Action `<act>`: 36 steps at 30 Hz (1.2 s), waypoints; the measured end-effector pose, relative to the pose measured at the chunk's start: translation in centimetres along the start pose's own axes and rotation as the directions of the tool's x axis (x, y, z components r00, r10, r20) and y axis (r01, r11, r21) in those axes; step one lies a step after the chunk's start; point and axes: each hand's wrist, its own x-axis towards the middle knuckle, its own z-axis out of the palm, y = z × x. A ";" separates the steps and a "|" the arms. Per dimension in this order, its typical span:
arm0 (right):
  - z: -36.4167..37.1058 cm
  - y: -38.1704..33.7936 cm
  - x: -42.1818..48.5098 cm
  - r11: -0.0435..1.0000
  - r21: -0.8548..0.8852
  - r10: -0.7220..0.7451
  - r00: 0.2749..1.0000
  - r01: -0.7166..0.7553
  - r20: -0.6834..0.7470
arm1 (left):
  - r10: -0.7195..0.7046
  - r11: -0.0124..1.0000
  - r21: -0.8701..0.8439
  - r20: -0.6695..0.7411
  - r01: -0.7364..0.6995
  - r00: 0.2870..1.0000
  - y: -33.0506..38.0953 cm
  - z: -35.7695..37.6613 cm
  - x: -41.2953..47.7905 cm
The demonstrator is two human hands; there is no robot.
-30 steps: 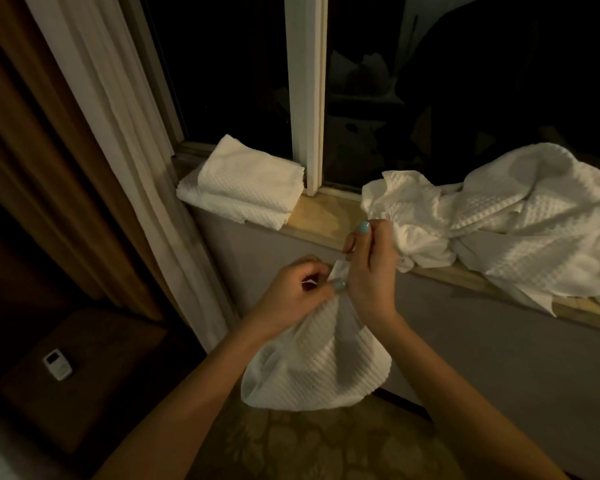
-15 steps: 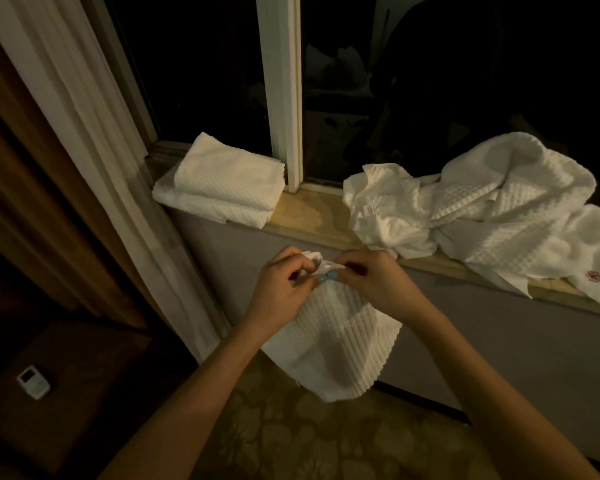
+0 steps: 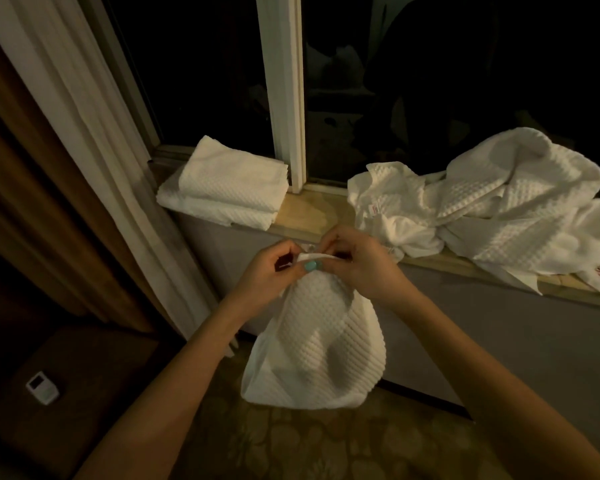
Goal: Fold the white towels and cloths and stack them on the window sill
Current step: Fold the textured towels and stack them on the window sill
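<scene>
Along the window sill (image 3: 312, 213), folded towels (image 3: 222, 188) are stacked left, crumpled cloths (image 3: 499, 209) heaped right. Nearer, a hanging white towel (image 3: 316, 341) is pinched by left hand (image 3: 271, 271) and right hand (image 3: 361, 258).

A white waffle-weave towel (image 3: 312, 348) hangs in front of the wall below the window sill (image 3: 312, 213), its bunched top edge pinched by the left hand (image 3: 271, 271) and the right hand (image 3: 357, 261). A stack of folded white towels (image 3: 226, 188) lies at the sill's left end. A crumpled heap of white cloths (image 3: 492, 209) sprawls along its right part, one with a small red emblem.
</scene>
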 end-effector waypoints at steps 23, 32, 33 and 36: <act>2.7 11.2 -2.0 0.953 -0.288 -0.041 0.980 0.096 0.193 | -0.211 0.910 -0.324 0.177 0.260 0.961 0.9 -11.3 2.8; 4.0 9.7 0.5 0.985 -0.108 -0.100 0.950 0.137 0.296 | -0.171 0.878 -0.370 0.350 0.304 0.921 1.9 -11.5 3.1; 4.0 9.3 0.6 0.990 -0.064 -0.098 0.941 0.125 0.325 | -0.172 0.881 -0.363 0.351 0.303 0.921 1.8 -11.5 3.1; 4.2 8.5 0.3 0.996 -0.035 -0.068 0.937 0.085 0.342 | -0.187 0.902 -0.326 0.295 0.282 0.937 1.7 -11.9 2.8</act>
